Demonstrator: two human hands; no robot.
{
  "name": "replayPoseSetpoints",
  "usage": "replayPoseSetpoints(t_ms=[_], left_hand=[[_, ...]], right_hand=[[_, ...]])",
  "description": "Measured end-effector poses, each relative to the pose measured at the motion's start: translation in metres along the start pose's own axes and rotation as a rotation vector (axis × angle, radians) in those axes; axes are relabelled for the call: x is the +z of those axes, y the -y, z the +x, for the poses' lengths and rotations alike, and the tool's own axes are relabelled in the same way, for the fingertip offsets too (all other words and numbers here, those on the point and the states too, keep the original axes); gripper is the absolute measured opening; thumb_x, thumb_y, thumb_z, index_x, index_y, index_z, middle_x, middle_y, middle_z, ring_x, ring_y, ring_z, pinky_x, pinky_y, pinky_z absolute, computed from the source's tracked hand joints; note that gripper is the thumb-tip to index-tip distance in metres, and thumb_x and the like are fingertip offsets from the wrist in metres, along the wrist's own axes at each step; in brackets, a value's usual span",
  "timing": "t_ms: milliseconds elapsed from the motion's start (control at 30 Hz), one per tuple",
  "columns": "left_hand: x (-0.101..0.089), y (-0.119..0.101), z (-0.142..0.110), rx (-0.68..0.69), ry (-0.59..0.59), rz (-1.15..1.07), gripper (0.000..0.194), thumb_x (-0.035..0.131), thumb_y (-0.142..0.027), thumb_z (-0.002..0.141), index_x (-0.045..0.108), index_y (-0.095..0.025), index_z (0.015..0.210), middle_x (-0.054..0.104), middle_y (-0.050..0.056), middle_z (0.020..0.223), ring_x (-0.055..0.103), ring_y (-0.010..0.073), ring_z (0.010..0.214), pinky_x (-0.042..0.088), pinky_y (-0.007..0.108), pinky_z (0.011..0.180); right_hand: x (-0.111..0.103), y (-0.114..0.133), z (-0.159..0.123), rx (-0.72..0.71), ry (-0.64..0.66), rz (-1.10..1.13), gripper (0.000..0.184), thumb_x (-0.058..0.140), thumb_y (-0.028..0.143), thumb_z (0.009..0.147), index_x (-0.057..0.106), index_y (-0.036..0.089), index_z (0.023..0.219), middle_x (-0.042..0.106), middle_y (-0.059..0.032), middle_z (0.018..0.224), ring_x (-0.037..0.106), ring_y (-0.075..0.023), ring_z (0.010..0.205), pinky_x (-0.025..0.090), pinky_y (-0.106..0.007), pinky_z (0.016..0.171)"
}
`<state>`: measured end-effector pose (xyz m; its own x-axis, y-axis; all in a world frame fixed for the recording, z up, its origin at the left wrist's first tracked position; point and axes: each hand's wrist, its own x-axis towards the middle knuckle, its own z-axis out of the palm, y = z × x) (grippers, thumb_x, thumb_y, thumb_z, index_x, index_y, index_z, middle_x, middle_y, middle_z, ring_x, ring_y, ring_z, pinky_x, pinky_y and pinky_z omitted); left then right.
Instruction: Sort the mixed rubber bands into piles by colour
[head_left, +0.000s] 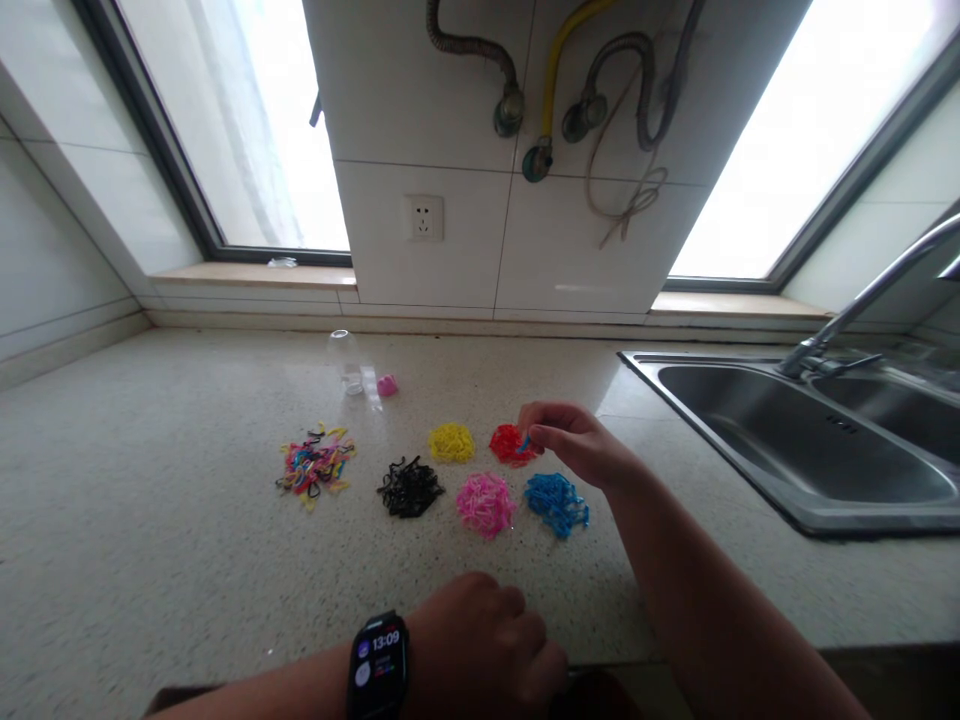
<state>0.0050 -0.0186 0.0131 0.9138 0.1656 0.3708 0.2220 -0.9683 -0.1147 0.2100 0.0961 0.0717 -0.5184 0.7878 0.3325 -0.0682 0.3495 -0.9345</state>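
Observation:
Small rubber bands lie sorted on the speckled counter: a yellow pile, a red pile, a black pile, a pink pile and a blue pile. A mixed-colour pile lies to the left. My right hand hovers over the red pile, fingers pinched on a small blue band. My left hand, with a smartwatch on the wrist, rests curled at the counter's near edge; nothing shows in it.
A clear small jar lies beside its pink lid behind the piles. A steel sink with a tap fills the right. Tiled wall, socket, hoses and windows stand behind.

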Motion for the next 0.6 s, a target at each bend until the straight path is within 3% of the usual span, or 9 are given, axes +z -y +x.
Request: replayPoseSetpoints(t_ms=[367, 600], left_hand=[[0.002, -0.001, -0.001, -0.008, 0.045, -0.043, 0.024, 0.058, -0.034, 0.092, 0.047, -0.018, 0.077, 0.056, -0.002, 0.062, 0.054, 0.0153, 0.054, 0.034, 0.027, 0.043], [0.001, -0.001, 0.000, -0.014, 0.027, -0.033, 0.026, 0.058, -0.036, 0.092, 0.047, -0.019, 0.077, 0.056, -0.003, 0.062, 0.053, 0.0151, 0.052, 0.032, 0.029, 0.040]], right_hand=[[-0.009, 0.013, -0.004, 0.042, 0.088, -0.065, 0.021, 0.067, 0.036, 0.088, 0.065, 0.017, 0.077, 0.058, 0.0001, 0.071, 0.051, -0.0107, 0.065, 0.046, -0.024, 0.061], [-0.030, 0.030, -0.043, 0.065, 0.101, -0.436, 0.021, 0.066, 0.034, 0.088, 0.063, 0.017, 0.076, 0.056, 0.0003, 0.070, 0.048, -0.0118, 0.066, 0.041, -0.027, 0.062]])
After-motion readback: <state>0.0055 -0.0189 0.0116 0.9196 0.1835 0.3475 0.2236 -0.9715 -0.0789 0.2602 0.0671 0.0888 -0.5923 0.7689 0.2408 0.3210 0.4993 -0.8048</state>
